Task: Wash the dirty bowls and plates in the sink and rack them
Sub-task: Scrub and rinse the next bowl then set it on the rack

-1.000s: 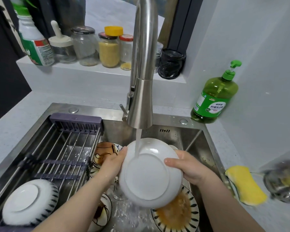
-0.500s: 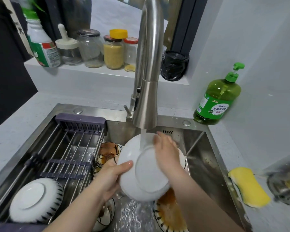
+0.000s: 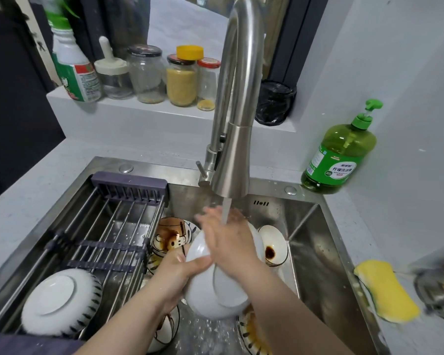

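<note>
I hold a white bowl bottom-up under the running tap in the steel sink. My left hand grips its left rim. My right hand lies flat with straight fingers on the bowl's upper side, in the water stream. Dirty dishes lie beneath: a patterned bowl with brown sauce, a white bowl with a dark stain, and a striped plate with orange residue. One washed white bowl sits upside down on the sliding rack.
A green dish soap bottle stands at the sink's back right corner. A yellow sponge lies on the right counter beside a steel item. Jars and a spray bottle line the sill behind the tap.
My right hand slid from the bowl's right edge up across its base to the top, under the stream. The bowl tilted and dropped slightly lower.
</note>
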`<state>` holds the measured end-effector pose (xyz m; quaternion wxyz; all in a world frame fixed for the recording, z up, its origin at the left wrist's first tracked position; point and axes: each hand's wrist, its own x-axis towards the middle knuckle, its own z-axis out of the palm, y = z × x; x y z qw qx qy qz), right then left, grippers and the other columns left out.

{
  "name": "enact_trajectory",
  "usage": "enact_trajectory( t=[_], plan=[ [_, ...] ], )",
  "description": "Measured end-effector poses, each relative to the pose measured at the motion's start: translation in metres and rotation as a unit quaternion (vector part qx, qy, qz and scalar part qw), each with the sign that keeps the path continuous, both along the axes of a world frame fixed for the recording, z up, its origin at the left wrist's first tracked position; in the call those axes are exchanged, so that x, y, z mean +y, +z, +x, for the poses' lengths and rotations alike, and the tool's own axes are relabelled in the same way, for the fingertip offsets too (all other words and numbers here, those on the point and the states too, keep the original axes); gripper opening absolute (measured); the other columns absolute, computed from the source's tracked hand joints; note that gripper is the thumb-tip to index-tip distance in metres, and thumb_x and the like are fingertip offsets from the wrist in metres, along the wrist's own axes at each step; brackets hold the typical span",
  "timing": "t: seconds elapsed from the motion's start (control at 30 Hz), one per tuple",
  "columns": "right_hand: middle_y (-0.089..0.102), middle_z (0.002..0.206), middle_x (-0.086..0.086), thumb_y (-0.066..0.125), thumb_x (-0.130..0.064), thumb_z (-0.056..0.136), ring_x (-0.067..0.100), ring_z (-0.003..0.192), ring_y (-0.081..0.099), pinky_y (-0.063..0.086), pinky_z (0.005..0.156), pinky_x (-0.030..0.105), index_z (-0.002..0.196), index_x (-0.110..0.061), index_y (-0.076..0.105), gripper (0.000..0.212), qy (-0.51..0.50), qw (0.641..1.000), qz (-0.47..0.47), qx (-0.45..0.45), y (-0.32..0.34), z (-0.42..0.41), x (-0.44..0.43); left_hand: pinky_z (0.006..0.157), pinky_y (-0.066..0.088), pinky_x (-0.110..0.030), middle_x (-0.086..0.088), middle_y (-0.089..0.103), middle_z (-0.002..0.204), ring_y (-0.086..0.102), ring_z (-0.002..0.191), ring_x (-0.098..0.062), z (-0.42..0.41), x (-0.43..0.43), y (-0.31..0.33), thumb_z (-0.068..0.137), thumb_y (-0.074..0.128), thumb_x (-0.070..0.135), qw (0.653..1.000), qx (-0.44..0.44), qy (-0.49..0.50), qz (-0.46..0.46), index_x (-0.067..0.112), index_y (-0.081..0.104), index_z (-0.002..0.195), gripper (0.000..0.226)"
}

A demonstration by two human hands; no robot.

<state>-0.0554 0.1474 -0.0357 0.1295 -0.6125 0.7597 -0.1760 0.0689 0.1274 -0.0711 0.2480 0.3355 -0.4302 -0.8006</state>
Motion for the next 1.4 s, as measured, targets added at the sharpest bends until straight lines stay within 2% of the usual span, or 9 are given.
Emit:
enact_trajectory(
  t=[0.23,0.37,0.47,0.63,0.7,0.9,1.13,1.3,1.4],
  plan=[
    [0.048,0.14,0.003,0.022,-0.047,0.095,0.022,0.128,0.042,0.032,0.102,0.03,0.132,-0.023,0.049,0.052,-0.158,0.958,0.091,-0.223,-0.005,-0.053,-0.002,0.051,0.055,-0.029,-0.013,0.072,0.075,0.069,0.066,-0.023,0.005,-0.003,0.001,0.018,0.093,0.026,0.995,0.049,0.05,0.066,-0.001,0.064,0.092,0.084],
    [0.045,0.141,0.004,0.026,-0.029,0.101,0.018,0.128,0.04,0.028,0.078,0.013,0.136,-0.014,0.044,0.042,-0.255,0.896,-0.017,-0.363,-0.029,-0.052,0.013,0.051,0.056,-0.03,-0.006,0.071,0.068,0.069,0.061,-0.018,0.0,-0.011,0.001,0.074,0.064,0.003,0.982,0.072,0.129,0.114,0.003,0.058,0.101,0.028],
    [0.036,0.147,0.0,0.025,-0.029,0.102,0.018,0.133,0.034,0.027,0.101,0.021,0.143,-0.021,0.032,0.043,-0.304,0.866,-0.061,-0.392,-0.044,-0.028,0.021,0.063,0.056,-0.037,-0.004,0.072,0.068,0.068,0.067,-0.021,-0.008,-0.011,-0.001,0.091,0.046,0.007,0.97,0.078,0.176,0.149,0.008,0.059,0.098,0.015],
    [-0.009,0.157,-0.005,0.009,-0.049,0.091,0.01,0.142,-0.009,0.006,0.116,0.031,0.148,-0.026,0.0,0.062,-0.284,0.928,-0.036,-0.239,-0.069,0.028,0.039,0.065,0.045,-0.042,-0.014,0.068,0.081,0.062,0.078,-0.028,-0.021,-0.006,0.004,0.094,0.047,0.019,0.942,0.076,0.224,0.237,0.004,0.054,0.111,0.024],
    [0.0,0.157,0.007,0.005,-0.049,0.087,0.007,0.139,-0.02,-0.006,0.115,0.029,0.148,-0.02,0.005,0.067,-0.239,0.967,-0.047,-0.072,-0.079,0.051,0.042,0.067,0.045,-0.041,-0.019,0.067,0.08,0.06,0.079,-0.03,-0.023,-0.002,0.006,0.095,0.044,0.021,0.938,0.077,0.211,0.263,-0.001,0.054,0.107,0.028],
    [0.056,0.131,0.0,0.006,-0.036,0.1,0.014,0.127,0.035,0.011,0.11,0.033,0.131,-0.02,0.04,0.048,-0.078,0.99,-0.094,0.076,-0.071,0.036,0.046,0.063,0.051,-0.038,-0.012,0.07,0.064,0.068,0.055,-0.021,-0.016,-0.006,0.006,0.094,0.047,0.019,0.951,0.068,0.21,0.217,0.0,0.058,0.093,0.022],
    [-0.01,0.144,-0.02,-0.006,-0.067,0.077,-0.002,0.138,-0.013,-0.013,0.114,0.022,0.147,-0.025,0.003,0.081,-0.103,0.991,-0.054,-0.063,-0.066,0.0,0.047,0.053,0.056,-0.034,-0.009,0.072,0.072,0.062,0.079,-0.025,-0.004,-0.005,0.003,0.09,0.05,0.009,0.97,0.016,0.195,0.144,0.002,0.06,0.095,0.013],
    [-0.013,0.156,-0.003,0.01,-0.04,0.098,0.008,0.143,-0.013,-0.014,0.112,0.023,0.149,-0.018,0.0,0.056,-0.181,0.982,-0.007,-0.054,-0.035,-0.015,0.019,0.059,0.051,-0.031,-0.004,0.072,0.068,0.068,0.063,-0.017,-0.01,0.016,0.007,0.087,0.049,0.002,0.986,0.015,0.126,0.107,0.002,0.061,0.094,0.014],
    [-0.022,0.153,-0.002,-0.011,-0.053,0.079,0.005,0.138,-0.023,-0.02,0.109,0.023,0.143,-0.021,-0.019,0.072,-0.132,0.991,-0.009,-0.013,-0.028,-0.002,0.022,0.064,0.05,-0.033,-0.008,0.072,0.069,0.068,0.063,-0.019,-0.013,0.015,0.008,0.087,0.049,0.002,0.984,0.034,0.127,0.119,0.001,0.061,0.095,0.015]
  ],
)
